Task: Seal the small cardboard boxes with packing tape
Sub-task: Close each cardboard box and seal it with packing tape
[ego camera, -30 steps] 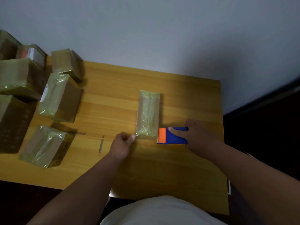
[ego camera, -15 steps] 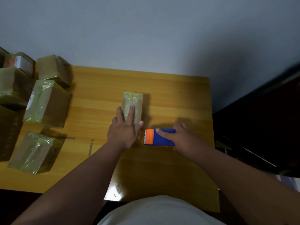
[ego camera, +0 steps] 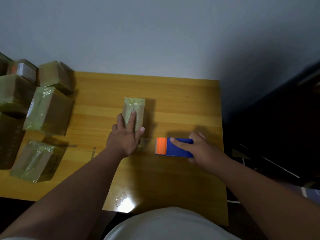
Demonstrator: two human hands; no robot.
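Observation:
A small narrow cardboard box (ego camera: 136, 105), wrapped in shiny clear tape, lies in the middle of the wooden table (ego camera: 181, 104). My left hand (ego camera: 125, 135) lies flat on its near end, fingers straight and pressing the tape down. To the right, my right hand (ego camera: 201, 148) grips a blue tape dispenser (ego camera: 178, 147) with an orange front, resting on the table beside the box. A short strip of tape seems to lie between the box and the dispenser.
Several taped cardboard boxes crowd the table's left side, among them one (ego camera: 48, 110) at mid-left and one (ego camera: 37, 161) near the front edge. A thin dark strip (ego camera: 93, 152) lies on the table. Dark furniture (ego camera: 277, 127) stands right of the table.
My left hand went from pinching the box's near corner to lying flat on top of it. My right hand with the dispenser has drawn slightly away to the right.

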